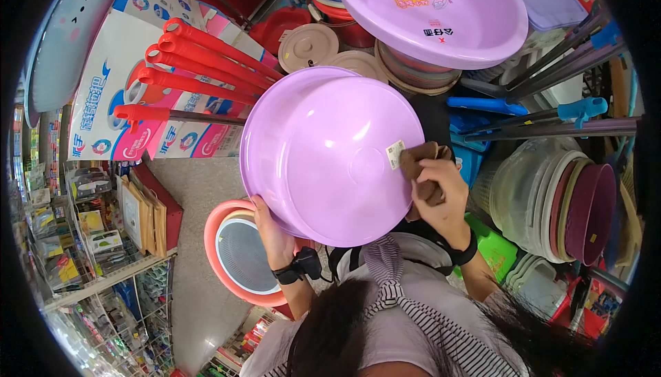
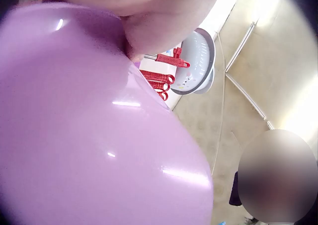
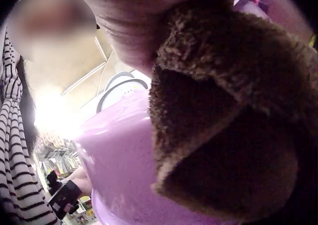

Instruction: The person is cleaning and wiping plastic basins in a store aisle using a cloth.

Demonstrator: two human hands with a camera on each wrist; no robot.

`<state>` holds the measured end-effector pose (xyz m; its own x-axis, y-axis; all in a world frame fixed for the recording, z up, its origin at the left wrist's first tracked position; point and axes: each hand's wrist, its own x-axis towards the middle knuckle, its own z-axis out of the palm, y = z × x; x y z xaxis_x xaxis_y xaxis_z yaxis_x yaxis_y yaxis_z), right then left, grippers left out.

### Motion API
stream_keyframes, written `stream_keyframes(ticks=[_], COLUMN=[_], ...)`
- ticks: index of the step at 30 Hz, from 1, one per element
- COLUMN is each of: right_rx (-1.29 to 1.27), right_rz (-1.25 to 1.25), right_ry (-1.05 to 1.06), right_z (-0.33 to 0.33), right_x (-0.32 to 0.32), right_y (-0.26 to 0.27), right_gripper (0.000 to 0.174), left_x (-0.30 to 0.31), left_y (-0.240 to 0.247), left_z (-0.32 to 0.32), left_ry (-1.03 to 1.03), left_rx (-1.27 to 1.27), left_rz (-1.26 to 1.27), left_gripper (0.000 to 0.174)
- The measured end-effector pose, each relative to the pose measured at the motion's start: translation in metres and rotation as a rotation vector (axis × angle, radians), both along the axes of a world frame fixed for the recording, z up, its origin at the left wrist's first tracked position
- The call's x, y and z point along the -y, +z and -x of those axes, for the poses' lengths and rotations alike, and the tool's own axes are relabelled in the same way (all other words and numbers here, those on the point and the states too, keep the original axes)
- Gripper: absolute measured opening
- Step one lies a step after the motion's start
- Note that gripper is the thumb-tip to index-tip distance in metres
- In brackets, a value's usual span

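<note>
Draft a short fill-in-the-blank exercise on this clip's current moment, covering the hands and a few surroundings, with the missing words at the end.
1. The right hand grips a cloth whose colour is ____.
2. The hand holding the purple basin without a cloth is the ____ one.
3. The pole grips beside the printed boxes are coloured ____.
4. The person's knotted scarf is patterned with ____.

Missing words: brown; left; red; stripes.
</note>
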<state>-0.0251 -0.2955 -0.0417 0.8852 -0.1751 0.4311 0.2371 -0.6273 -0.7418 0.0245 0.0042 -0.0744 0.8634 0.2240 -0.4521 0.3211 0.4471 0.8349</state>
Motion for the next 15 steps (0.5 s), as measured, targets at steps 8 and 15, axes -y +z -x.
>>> stream_keyframes(ticks=[8,15], right_rx=[-0.089,0.176], right_rz=[-0.317,-0.243], right_ry=[-0.279,-0.216], right_z=[-0.043,-0.063], right_x=[0.011,-0.015], right_y=[0.005,0.073], right_gripper=[0.023,0.024], left_x=[0.006,0.009], left_y=[0.0,-0.004], left_z=[0.016,0.03], left_ry=[-0.024,-0.061], left_rx=[0.099,0.177], left_rz=[-0.222,-0.47], left_gripper=[0.056,0.059])
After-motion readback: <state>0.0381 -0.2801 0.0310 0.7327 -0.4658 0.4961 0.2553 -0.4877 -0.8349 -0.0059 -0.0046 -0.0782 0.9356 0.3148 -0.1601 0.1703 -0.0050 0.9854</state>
